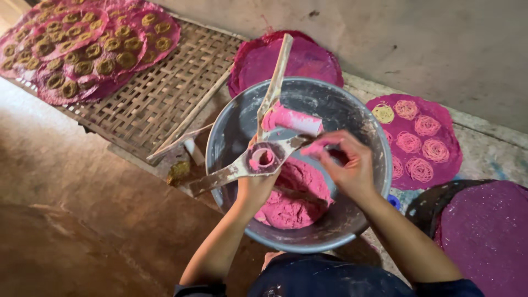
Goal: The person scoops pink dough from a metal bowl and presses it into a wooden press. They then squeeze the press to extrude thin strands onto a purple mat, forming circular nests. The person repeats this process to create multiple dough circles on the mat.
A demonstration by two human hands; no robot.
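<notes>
Left hand (257, 184) is clamped under the wooden press (264, 157), holding it over the metal bowl (363, 118) w/ its round cup facing up. Right hand (346, 162) pinches a lump of pink dough (316, 147) just beside the cup; more dough (294, 201) sits at the bowl's near side. Dough looks soft, sticky, light: prob. best scooped w/ fingertips. Press looks stiff, dough-smeared, maybe slippery; grip under the cup, near the hinge. Round pink mats (418, 140) lie on the floor past the bowl's right rim.
</notes>
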